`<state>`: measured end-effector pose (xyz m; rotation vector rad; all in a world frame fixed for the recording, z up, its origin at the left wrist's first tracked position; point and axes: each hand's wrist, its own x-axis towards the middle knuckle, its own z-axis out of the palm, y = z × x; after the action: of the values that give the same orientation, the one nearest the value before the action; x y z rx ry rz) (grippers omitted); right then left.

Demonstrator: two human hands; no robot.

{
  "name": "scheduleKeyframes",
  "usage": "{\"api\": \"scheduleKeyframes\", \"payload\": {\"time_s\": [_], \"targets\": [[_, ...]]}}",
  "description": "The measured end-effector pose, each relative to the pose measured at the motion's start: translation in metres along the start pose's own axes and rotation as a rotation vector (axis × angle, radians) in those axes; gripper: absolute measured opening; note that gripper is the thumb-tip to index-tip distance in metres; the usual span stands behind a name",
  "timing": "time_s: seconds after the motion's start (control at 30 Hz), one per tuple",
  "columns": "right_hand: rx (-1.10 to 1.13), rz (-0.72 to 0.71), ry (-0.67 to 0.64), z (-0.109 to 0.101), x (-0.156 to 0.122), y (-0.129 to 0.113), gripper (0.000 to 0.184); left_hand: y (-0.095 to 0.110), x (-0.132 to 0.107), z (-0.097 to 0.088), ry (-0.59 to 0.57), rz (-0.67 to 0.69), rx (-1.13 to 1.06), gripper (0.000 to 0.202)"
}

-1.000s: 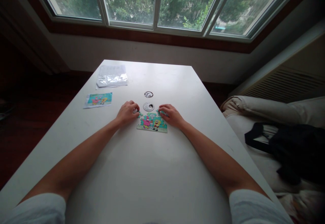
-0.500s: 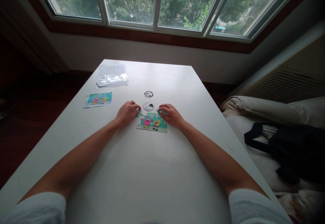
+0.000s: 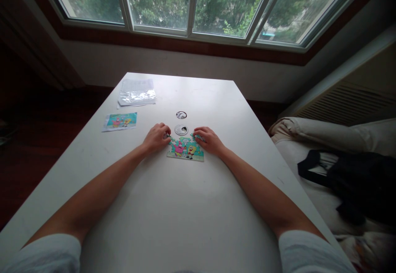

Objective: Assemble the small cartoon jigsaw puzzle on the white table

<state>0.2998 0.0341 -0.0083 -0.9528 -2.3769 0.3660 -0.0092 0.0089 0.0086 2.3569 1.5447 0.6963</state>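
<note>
A small cartoon jigsaw puzzle (image 3: 185, 149) lies flat on the white table (image 3: 173, 207). My left hand (image 3: 156, 137) rests at the puzzle's upper left corner with its fingers curled and its fingertips pressed to the edge pieces. My right hand (image 3: 209, 140) sits on the upper right corner, fingers bent down onto the pieces. What lies under the fingertips is hidden.
A picture card (image 3: 120, 121) with the same cartoon lies to the left. A clear plastic bag on paper (image 3: 136, 93) sits farther back. Two round metal grommets (image 3: 181, 130) are set in the table just beyond the puzzle. A black bag (image 3: 355, 182) lies on a seat at right.
My left hand has slid slightly right, closer against the puzzle's upper left corner. The right hand has stayed put.
</note>
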Motion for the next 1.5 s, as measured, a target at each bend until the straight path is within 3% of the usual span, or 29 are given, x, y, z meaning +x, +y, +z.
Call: {"api": "scheduleKeyframes", "payload": {"time_s": [0.3, 0.57, 0.7, 0.87, 1.5], "targets": [[-0.031, -0.007, -0.011, 0.000, -0.003, -0.001, 0.027, -0.007, 0.003, -0.012, -0.111, -0.110, -0.297, 0.020], [-0.096, -0.062, -0.064, -0.001, -0.004, -0.011, 0.033, 0.000, 0.002, -0.033, -0.464, -0.137, -0.410, 0.031], [-0.099, -0.069, -0.080, 0.000, -0.004, -0.009, 0.034, 0.010, 0.000, -0.036, -0.573, -0.190, -0.402, 0.031], [-0.094, -0.080, -0.087, 0.000, -0.004, -0.008, 0.033, 0.016, -0.001, -0.035, -0.570, -0.213, -0.363, 0.029], [-0.068, -0.131, -0.146, 0.000, -0.004, -0.015, 0.048, 0.027, -0.001, -0.036, -0.532, -0.101, -0.115, 0.025]]}}
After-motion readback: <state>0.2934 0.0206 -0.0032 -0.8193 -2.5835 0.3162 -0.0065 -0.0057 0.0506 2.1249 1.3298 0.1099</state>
